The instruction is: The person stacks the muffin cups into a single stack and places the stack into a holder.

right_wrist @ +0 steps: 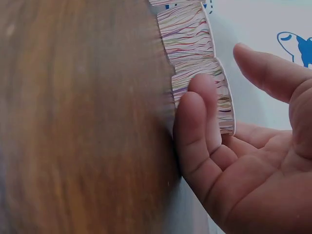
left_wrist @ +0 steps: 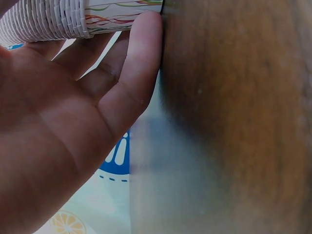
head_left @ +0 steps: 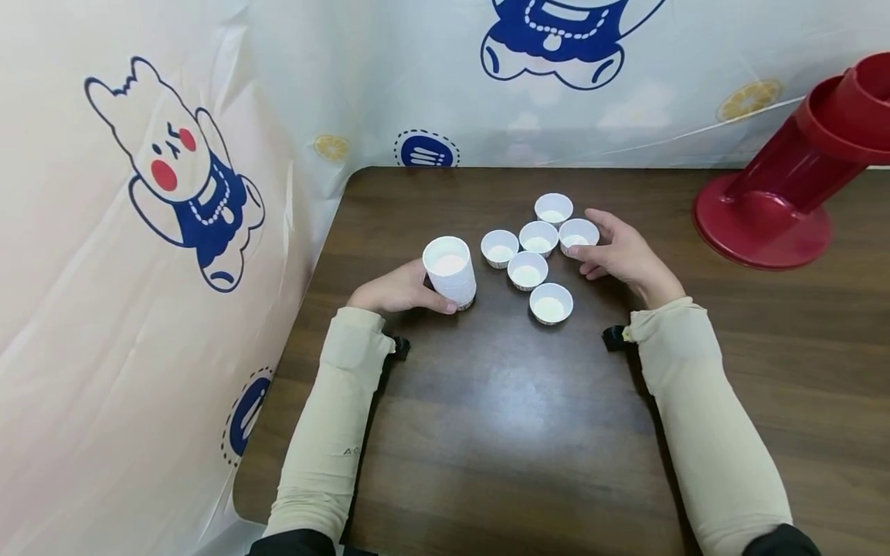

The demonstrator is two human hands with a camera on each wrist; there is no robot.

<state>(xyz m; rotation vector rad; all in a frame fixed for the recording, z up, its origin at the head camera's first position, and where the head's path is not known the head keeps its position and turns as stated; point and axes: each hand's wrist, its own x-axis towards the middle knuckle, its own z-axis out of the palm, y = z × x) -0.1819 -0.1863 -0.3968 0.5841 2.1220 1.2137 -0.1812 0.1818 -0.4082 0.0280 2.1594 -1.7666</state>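
Observation:
My left hand point(head_left: 410, 291) holds a stack of white paper cups point(head_left: 448, 266) low down, with its thumb point(left_wrist: 141, 58) lying across the base and its fingers round the far side. The stack stands upright, and its outer wall carries thin coloured wavy lines. At the rightmost of several loose cups, a paper cup point(head_left: 579, 232), is my right hand point(head_left: 629, 259). In the right wrist view its thumb is spread away from the cup, while loosely bent fingers point(right_wrist: 190, 112) overlap the cup's striped side point(right_wrist: 224, 105).
Between the hands, more single cups stand mouth up, close together: one at the back point(head_left: 553, 208), one at the left point(head_left: 499, 249), one nearest the front point(head_left: 552, 305). A red stand with a wide round base point(head_left: 761, 224) is at the right. Printed curtains point(head_left: 389, 85) border the wooden table point(head_left: 501, 432).

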